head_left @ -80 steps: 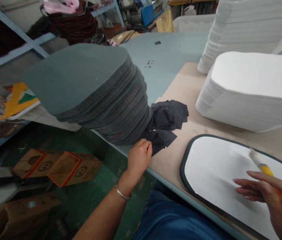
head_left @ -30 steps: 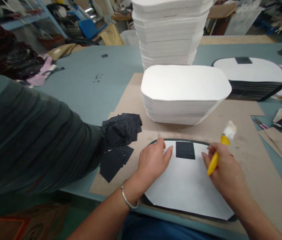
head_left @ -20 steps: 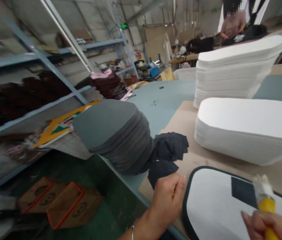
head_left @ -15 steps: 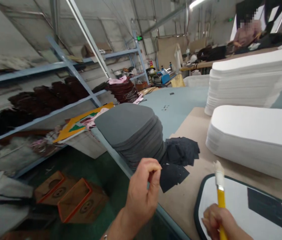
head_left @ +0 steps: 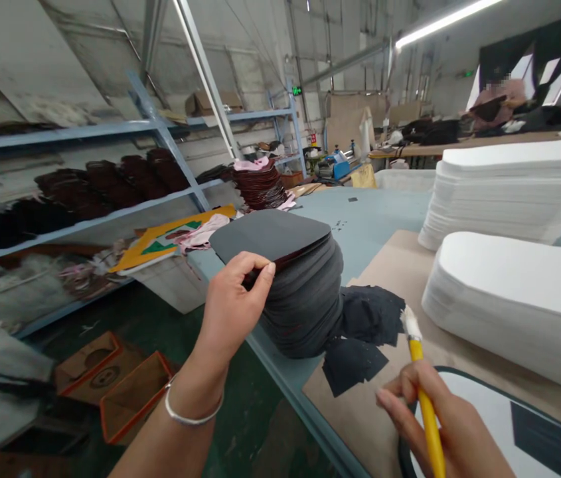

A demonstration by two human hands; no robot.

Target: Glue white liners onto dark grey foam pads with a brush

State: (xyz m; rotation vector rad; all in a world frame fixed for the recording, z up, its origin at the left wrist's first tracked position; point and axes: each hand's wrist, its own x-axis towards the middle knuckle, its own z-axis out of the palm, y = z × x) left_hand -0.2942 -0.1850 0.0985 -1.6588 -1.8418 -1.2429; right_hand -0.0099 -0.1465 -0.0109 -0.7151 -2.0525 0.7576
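My left hand (head_left: 240, 299) pinches the near edge of the top dark grey sheet (head_left: 273, 232), raising it slightly off the stack of rounded sheets (head_left: 305, 299) beneath. In my right hand (head_left: 439, 411) is a paintbrush (head_left: 422, 398) with a yellow handle and pale bristles pointing up. Below that hand lies a white panel (head_left: 489, 411) with a dark rim, partly hidden by the hand, and a black rectangular patch (head_left: 549, 435) rests on it. Black fabric pieces (head_left: 372, 315) are heaped between the stack and the brush.
Two stacks of white rounded boards, one nearer (head_left: 509, 312) and one behind (head_left: 509, 192), stand at right. Brown boxes (head_left: 133, 398) sit on the floor left of the table edge (head_left: 305, 411). Blue shelving (head_left: 160, 133) holds dark bundles. A person (head_left: 499, 106) works at the back.
My left hand has moved up and left to the stack and taken hold of the top sheet's edge. The brush has moved left, off the white panel. The camera view has shifted.
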